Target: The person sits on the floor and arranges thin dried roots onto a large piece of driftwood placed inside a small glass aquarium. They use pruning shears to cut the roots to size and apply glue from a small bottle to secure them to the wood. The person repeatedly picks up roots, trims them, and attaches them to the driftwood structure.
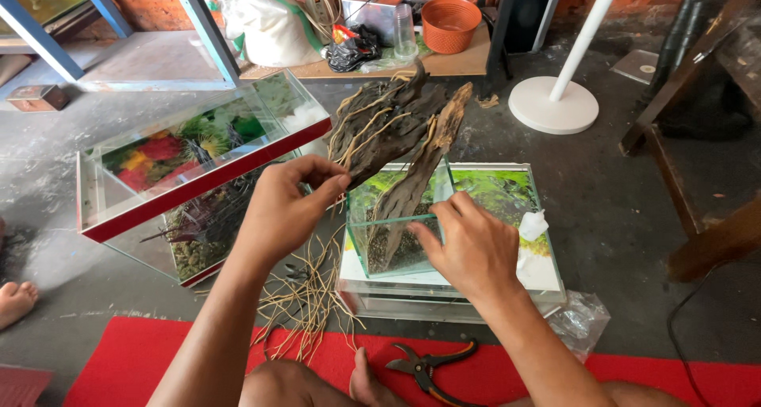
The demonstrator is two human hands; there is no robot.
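A dark piece of driftwood (pixel 396 129) wrapped in tan roots stands tilted in a small glass tank (pixel 396 229). My left hand (pixel 289 205) pinches the lower left edge of the driftwood. The fingers of my right hand (pixel 472 244) rest on the small tank's front right rim. The small tank sits on a larger flat glass tank (pixel 547 272) with a green plant picture behind it.
A long glass tank (pixel 198 165) with a red rim and a colourful backdrop lies tilted to the left. Loose tan roots (pixel 305 296) and black cutters (pixel 424 367) lie by the red mat (pixel 135 355). A white stand base (pixel 553 104), an orange pot (pixel 450 22) and wooden furniture (pixel 697 137) stand behind.
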